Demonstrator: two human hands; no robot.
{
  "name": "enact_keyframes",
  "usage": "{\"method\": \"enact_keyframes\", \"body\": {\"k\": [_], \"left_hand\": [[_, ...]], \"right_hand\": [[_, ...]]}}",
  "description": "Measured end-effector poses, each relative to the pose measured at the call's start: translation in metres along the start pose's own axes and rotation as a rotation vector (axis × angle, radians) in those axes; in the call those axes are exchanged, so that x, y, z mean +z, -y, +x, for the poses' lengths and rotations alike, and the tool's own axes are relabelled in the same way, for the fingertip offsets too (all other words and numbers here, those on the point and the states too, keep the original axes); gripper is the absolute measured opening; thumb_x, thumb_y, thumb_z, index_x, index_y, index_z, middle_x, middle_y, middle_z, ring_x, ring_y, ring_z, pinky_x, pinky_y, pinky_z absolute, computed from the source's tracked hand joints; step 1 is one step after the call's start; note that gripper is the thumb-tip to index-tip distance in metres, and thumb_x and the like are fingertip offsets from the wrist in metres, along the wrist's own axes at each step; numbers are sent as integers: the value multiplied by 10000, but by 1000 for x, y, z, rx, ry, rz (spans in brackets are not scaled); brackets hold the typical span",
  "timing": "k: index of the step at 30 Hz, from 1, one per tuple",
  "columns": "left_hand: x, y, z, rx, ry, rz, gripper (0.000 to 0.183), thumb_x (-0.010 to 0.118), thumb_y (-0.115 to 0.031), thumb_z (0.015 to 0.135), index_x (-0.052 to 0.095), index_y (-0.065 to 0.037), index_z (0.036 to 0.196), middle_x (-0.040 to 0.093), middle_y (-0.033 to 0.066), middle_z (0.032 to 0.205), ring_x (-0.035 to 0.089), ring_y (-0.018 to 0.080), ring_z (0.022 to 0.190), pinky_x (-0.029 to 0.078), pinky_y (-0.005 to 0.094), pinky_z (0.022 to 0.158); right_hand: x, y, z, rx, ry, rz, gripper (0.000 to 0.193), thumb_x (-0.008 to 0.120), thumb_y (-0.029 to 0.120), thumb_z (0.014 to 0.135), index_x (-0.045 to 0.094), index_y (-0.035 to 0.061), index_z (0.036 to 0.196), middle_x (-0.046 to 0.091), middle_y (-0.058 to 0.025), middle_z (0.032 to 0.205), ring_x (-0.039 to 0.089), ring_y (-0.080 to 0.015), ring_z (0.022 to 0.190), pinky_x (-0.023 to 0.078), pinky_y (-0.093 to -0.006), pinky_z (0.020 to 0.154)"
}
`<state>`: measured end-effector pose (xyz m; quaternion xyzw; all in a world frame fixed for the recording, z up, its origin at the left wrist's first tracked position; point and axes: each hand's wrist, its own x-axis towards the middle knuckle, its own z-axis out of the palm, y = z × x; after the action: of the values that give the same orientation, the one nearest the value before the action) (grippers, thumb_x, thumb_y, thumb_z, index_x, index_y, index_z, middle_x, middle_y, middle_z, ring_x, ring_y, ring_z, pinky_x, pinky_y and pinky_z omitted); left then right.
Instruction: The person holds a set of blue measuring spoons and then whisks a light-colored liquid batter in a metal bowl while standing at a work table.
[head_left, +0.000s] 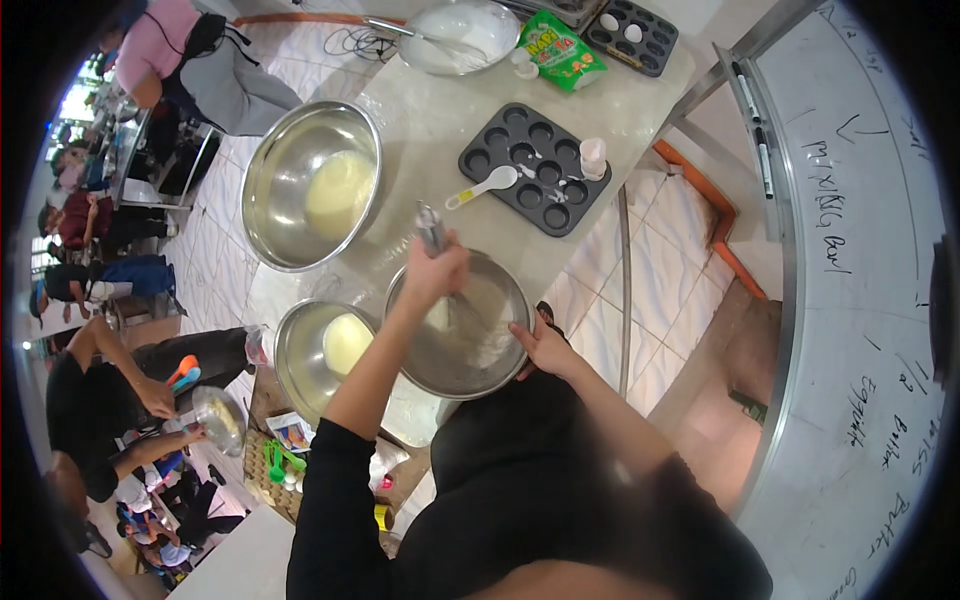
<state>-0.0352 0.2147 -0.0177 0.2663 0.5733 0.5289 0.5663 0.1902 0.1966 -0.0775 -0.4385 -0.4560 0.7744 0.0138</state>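
At worktop (420, 120) front edge: mixing step in hand, I'd judge. Left hand (437, 268) fisted round whisk (440, 262) handle, wires down in steel bowl (459, 325), forearm angled in from below. Right hand (545, 347) clamps the bowl rim. Next stroke likely needs that rim kept steady.

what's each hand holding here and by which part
The left hand grips a whisk by its metal handle, wires down in the steel mixing bowl. The right hand holds that bowl by its near rim.
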Motion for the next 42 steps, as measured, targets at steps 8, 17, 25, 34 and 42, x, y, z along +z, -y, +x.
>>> {"method": "enact_keyframes", "body": {"k": [8, 17, 25, 34, 42], "left_hand": [[-7, 5, -14, 106, -183, -123, 61, 469, 21, 746, 456, -36, 763, 469, 52, 550, 420, 125, 404, 350, 274, 379], [-37, -1, -16, 189, -257, -135, 72, 454, 24, 714, 427, -32, 750, 461, 68, 536, 428, 139, 413, 345, 267, 382], [-38, -4, -20, 250, -250, -53, 51, 470, 5, 734, 446, -37, 718, 481, 81, 560, 433, 140, 430, 349, 275, 402], [-50, 0, -26, 267, -195, -19, 59, 456, 21, 714, 475, -35, 710, 508, 55, 571, 466, 120, 447, 347, 242, 396], [-43, 2, -19, 370, -209, -91, 64, 486, 24, 724, 488, -38, 707, 528, 56, 593, 471, 109, 459, 373, 246, 415]], "right_hand": [[0, -2, 4, 17, 12, 16, 699, 457, 286, 952, -4, 137, 1457, 500, -237, 1206, 659, -293, 715, 579, -346, 478], [1, 7, 3, 56, 26, 9, 665, 446, 291, 959, 24, 150, 1454, 548, -205, 1144, 658, -259, 691, 578, -330, 477], [1, 2, 3, 24, 32, 6, 663, 448, 273, 959, 23, 142, 1451, 551, -214, 1130, 657, -266, 660, 578, -327, 466], [3, 0, 5, 35, 9, 1, 642, 455, 279, 955, 69, 125, 1444, 554, -228, 1107, 655, -272, 610, 577, -315, 454], [3, 0, 8, 40, 9, -15, 643, 446, 281, 958, 58, 127, 1447, 547, -238, 1131, 661, -275, 637, 576, -316, 448]]}}
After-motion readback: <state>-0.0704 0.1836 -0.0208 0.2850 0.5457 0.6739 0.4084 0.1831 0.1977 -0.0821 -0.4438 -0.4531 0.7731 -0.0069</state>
